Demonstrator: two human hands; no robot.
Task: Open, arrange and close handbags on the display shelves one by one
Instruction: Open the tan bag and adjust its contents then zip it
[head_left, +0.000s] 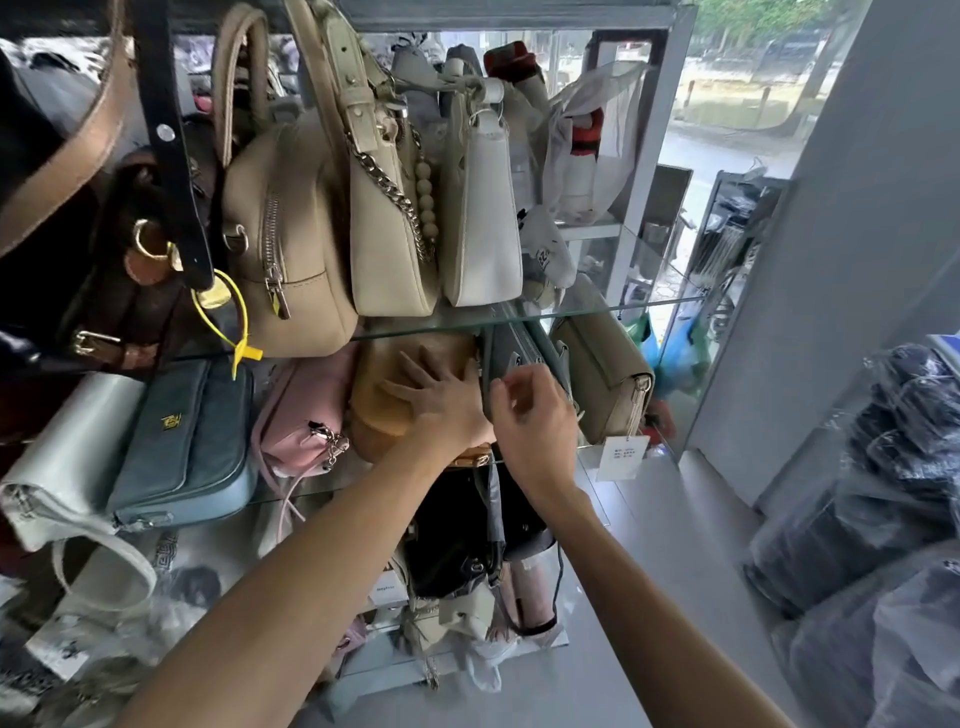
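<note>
My right fingers (506, 387) curl together at the zipper (524, 358) of the grey bag (506, 343), thumb and forefinger pinching at the pull, though the pull itself is too small and blurred for me to be sure of the grip. My right hand (535, 421) sits in front of the bag's lower half. My left fingers (415, 366) are straight and spread, pressed flat on the tan bag (379, 405) just beside the grey one; my left hand (441, 400) touches the grey bag's left edge.

The grey bag stands on the middle glass shelf (584, 457), tilted, between the tan bag and an olive bag (602, 374) with a white tag (623, 457) hanging from it. Further left on the same shelf lie a pink bag (306, 415), a blue bag (192, 441) and a pale green bag (67, 457).

On the upper shelf (597, 309) stand a beige bag (291, 239), a cream bag (389, 234) with a chain, and a white bag (483, 218). Under my hands, a black bag (457, 530) sits on the shelf below.
</note>
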